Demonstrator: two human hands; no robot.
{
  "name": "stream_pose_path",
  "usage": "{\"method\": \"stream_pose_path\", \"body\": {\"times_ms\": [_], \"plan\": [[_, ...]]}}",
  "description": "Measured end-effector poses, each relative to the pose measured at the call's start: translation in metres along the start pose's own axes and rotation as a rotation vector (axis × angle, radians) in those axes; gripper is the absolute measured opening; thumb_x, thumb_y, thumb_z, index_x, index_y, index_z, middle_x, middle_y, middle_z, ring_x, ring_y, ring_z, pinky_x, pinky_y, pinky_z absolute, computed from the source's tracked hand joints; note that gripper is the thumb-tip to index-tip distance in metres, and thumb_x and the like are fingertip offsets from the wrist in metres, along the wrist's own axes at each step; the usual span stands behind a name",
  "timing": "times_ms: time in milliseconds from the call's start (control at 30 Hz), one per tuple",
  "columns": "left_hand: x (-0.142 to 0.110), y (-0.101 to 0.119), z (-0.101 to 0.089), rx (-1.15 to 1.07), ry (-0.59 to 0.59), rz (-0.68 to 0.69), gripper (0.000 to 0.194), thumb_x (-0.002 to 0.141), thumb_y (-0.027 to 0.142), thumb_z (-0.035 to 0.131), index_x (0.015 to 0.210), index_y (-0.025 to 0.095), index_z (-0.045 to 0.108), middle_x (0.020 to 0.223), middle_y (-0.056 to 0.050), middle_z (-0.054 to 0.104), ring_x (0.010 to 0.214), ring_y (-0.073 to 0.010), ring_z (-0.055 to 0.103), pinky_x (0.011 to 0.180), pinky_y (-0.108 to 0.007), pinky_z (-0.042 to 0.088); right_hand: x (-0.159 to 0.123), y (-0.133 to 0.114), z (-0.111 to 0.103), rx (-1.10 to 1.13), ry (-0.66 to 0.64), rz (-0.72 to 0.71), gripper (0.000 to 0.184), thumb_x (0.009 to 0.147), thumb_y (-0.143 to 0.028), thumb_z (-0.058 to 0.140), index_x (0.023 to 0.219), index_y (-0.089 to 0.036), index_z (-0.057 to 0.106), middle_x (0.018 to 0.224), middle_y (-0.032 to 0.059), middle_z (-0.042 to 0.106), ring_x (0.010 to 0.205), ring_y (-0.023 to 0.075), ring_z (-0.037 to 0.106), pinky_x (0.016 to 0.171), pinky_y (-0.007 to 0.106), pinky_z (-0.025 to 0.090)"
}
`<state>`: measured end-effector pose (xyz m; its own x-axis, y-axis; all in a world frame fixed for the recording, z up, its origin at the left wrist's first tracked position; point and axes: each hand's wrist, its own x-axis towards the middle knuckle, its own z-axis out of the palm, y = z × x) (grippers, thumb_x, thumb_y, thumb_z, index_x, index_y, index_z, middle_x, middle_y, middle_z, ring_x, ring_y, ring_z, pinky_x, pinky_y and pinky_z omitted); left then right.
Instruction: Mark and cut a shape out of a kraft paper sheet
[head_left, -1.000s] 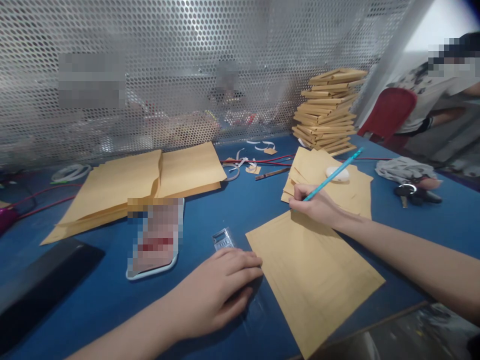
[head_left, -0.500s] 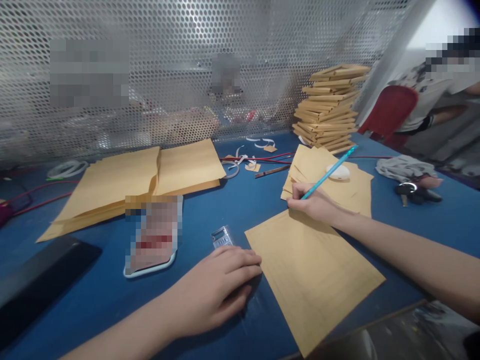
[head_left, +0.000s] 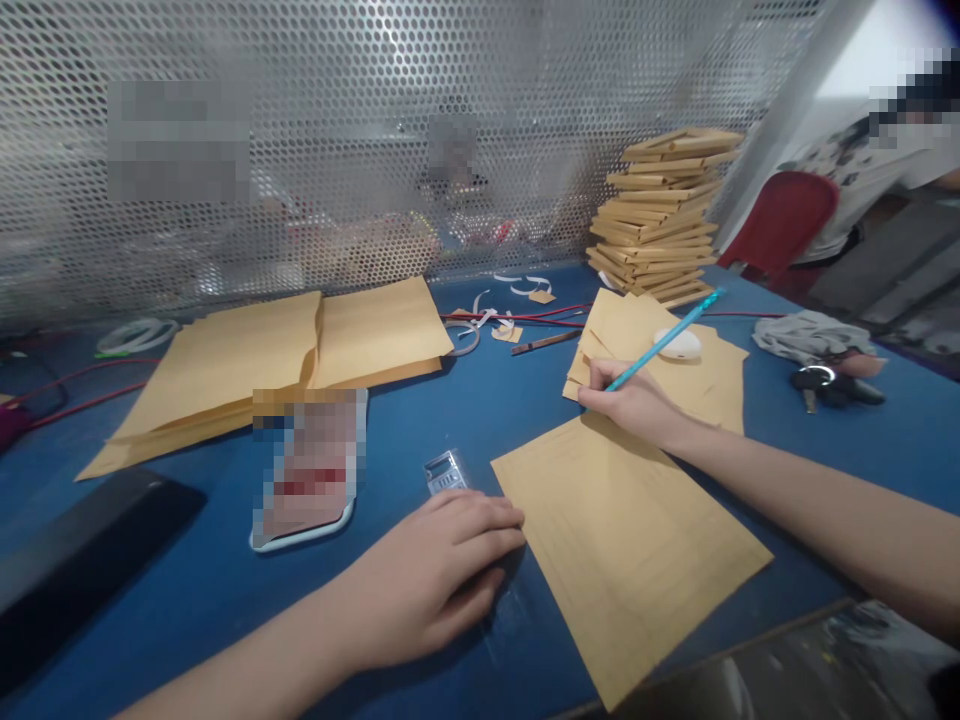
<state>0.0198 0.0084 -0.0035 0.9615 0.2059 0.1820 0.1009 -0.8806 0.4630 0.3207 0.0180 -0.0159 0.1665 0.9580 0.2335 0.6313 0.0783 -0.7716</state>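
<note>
My right hand [head_left: 634, 400] grips a slim turquoise pencil [head_left: 664, 340] in a writing hold; its tip is hidden behind the fingers. That hand rests at the far edge of a tan paper envelope [head_left: 630, 560] lying at an angle near the table's front. My left hand [head_left: 457, 570] lies palm down, fingers stretched out, with its fingertips at the envelope's left edge. Partly under it is a clear plastic strip with cut-outs [head_left: 444, 472]. Beyond my right hand, more tan envelopes [head_left: 720, 380] lie in a loose pile with a white rounded case [head_left: 677, 344] on top.
A phone [head_left: 315, 465] and a dark case [head_left: 97, 560] lie left on the blue table [head_left: 405, 430]. Flat envelopes [head_left: 247, 350] lie behind them. A tall envelope stack [head_left: 656, 220] stands before the perforated metal screen [head_left: 337, 130]. Keys [head_left: 832, 385] lie right; a person sits beyond.
The view shifts slightly. The pencil's upper end tips a little left, then back right, while the right hand stays by the envelope's far edge. My left hand keeps its place.
</note>
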Motion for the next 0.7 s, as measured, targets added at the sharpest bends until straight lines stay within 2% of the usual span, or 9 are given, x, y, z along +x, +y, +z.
{"method": "stream_pose_path", "body": {"times_ms": [233,533,700], "plan": [[0.0008,0.0000,-0.0002,0.001,-0.007,0.001,0.036,0.092,0.011,0.043,0.127,0.019,0.050,0.127,-0.009,0.056,0.118,-0.0193,0.050,0.103,-0.037,0.039,-0.0018,-0.0028,-0.0009,0.006,-0.056,-0.005,0.031,0.068,-0.025,0.062,0.051,-0.021,0.036,0.051,-0.0066,0.037,0.052,0.0099,0.033,0.052,0.028,0.026],[-0.0004,0.0006,-0.0014,-0.002,0.004,0.010,0.037,0.091,0.011,0.044,0.126,0.020,0.050,0.126,-0.009,0.056,0.117,-0.0196,0.051,0.102,-0.039,0.040,0.0017,-0.0022,-0.0007,0.020,0.037,0.052,0.029,0.068,-0.025,0.061,0.054,-0.022,0.037,0.051,-0.0061,0.039,0.052,0.0108,0.037,0.051,0.027,0.028],[0.0003,0.0009,-0.0005,-0.004,0.004,0.008,0.036,0.092,0.012,0.044,0.126,0.020,0.051,0.126,-0.009,0.057,0.117,-0.0198,0.052,0.102,-0.039,0.040,-0.0006,-0.0046,-0.0020,0.061,-0.032,0.040,0.032,0.073,-0.035,0.063,0.056,-0.022,0.039,0.048,-0.0065,0.041,0.046,0.0096,0.036,0.047,0.026,0.027]]}}
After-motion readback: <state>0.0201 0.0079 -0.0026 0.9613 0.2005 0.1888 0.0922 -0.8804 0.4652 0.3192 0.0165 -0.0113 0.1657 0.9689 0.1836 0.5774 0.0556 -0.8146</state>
